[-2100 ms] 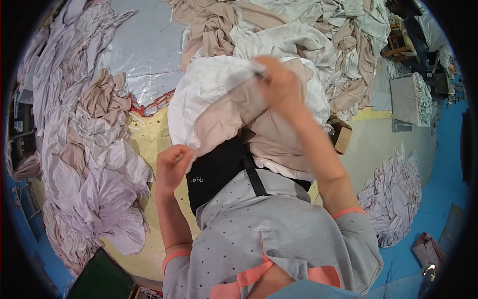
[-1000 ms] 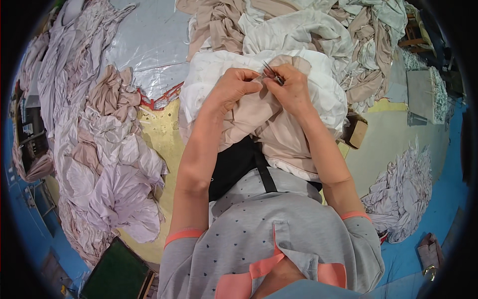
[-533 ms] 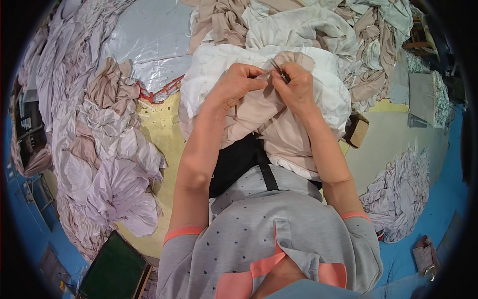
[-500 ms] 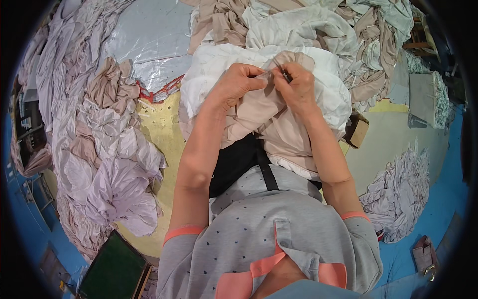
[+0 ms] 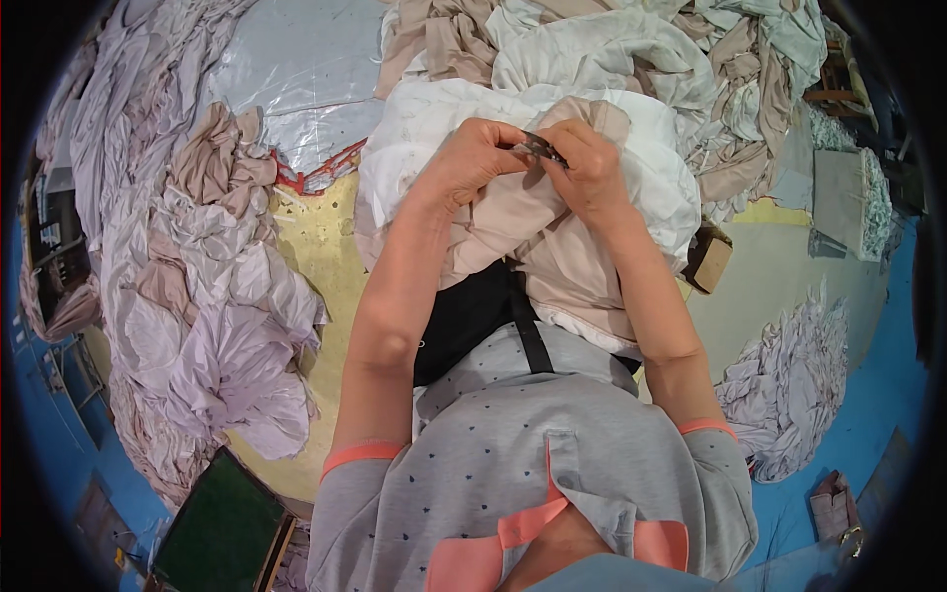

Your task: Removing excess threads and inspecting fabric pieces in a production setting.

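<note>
Beige and white cloth (image 5: pixel 513 212) lies bunched across my lap. My left hand (image 5: pixel 475 160) is closed in a pinch at the top of it, apparently on the cloth's edge. Facing it, almost touching, my right hand (image 5: pixel 584 168) is closed around a small dark metal tool (image 5: pixel 541 148) that looks like thread snips. The tool's tip points toward my left fingertips. Whatever lies between the fingertips is too small to make out.
Heaps of white and pale lilac cloth (image 5: pixel 242 365) lie at left, more beige and white cloth (image 5: pixel 602 49) beyond my lap. A cardboard box (image 5: pixel 708 259) stands right of my lap, a cloth pile (image 5: pixel 789 375) beyond it. A dark green panel (image 5: pixel 217 528) is at lower left.
The dark tool has swung out of my right hand toward my left fingers, so more of it shows. Both hands stay near the same spot over the cloth.
</note>
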`<state>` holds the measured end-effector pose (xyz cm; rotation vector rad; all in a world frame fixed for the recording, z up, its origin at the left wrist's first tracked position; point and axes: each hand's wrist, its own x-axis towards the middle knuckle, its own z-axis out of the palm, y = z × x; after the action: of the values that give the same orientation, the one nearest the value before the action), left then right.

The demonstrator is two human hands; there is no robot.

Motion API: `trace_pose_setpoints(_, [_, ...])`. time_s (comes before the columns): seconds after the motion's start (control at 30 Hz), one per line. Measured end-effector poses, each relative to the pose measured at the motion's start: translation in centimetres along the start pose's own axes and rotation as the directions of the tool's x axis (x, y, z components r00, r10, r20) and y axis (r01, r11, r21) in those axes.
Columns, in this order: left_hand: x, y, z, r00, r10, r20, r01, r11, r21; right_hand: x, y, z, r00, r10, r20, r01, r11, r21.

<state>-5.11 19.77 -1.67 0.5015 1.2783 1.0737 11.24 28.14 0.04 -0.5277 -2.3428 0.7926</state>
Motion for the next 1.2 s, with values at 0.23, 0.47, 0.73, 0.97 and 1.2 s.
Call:
trace_pose_setpoints(0.23, [0.3, -0.2, -0.3, 0.999, -0.031, 0.023, 0.032, 0.999, -0.035, 0.0, 0.7, 0.6, 1.0, -0.021, 0.003, 0.021, 0.992, -0.123])
trace_pose_setpoints(0.47, [-0.1, 0.5, 0.0, 0.998, -0.037, 0.051, 0.045, 0.984, -0.171, -0.9, 2.1, -2.4, 0.925, 0.267, -0.272, -0.261, 0.964, 0.058])
trace_pose_setpoints(0.73, [-0.6, 0.6, -0.2, 0.999, -0.027, 0.032, 0.033, 0.975, -0.218, -10.0, 5.6, -13.3, 0.585, 0.629, -0.511, -0.63, 0.75, 0.202])
trace_pose_setpoints(0.97, [-1.2, 0.8, -0.3, 0.996, -0.035, 0.081, 0.049, 0.983, -0.176, -24.9, 12.0, -20.5, 0.614, 0.632, -0.473, -0.768, 0.338, -0.545])
trace_pose_setpoints(1.2, [-5.6, 2.6, -0.8, 0.976, 0.217, -0.004, -0.174, 0.792, 0.585, -21.2, 10.0, -19.5, 0.639, 0.589, -0.494, -0.769, 0.484, -0.417])
